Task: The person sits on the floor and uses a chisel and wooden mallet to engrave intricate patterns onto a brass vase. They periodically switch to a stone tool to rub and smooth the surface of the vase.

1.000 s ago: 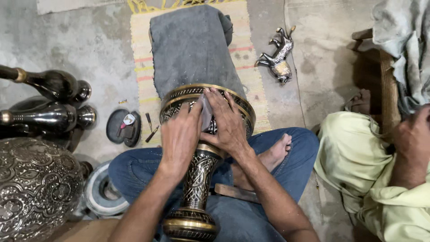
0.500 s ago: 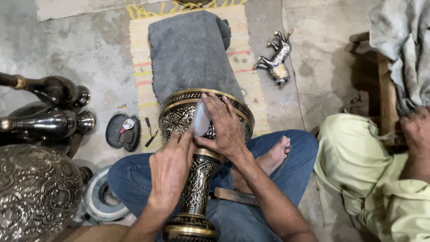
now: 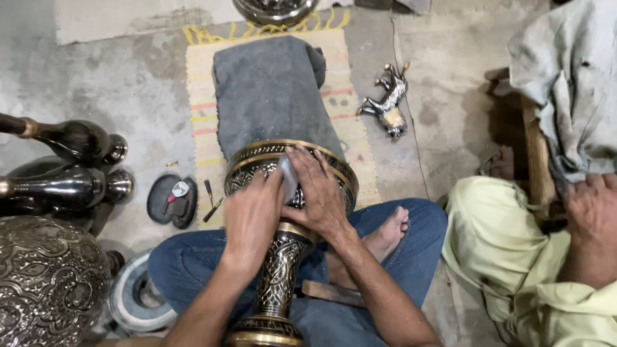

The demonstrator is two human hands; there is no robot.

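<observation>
An engraved black-and-gold metal vase [image 3: 283,257] lies across the person's lap, mouth on a grey folded cloth [image 3: 270,96]. The right hand [image 3: 318,193] presses a small pale pad [image 3: 288,177] flat against its rim; the left hand [image 3: 252,218] rests open beside, fingers spread.

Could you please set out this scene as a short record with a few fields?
Setting: concrete floor with a striped mat
Main item: engraved metal vase lying across the person's lap
Left hand: resting on the vase body
Right hand: pressing a small grey pad on the vase
On mat: grey cloth, metal horse figure
Nearby: another person's hand
</observation>
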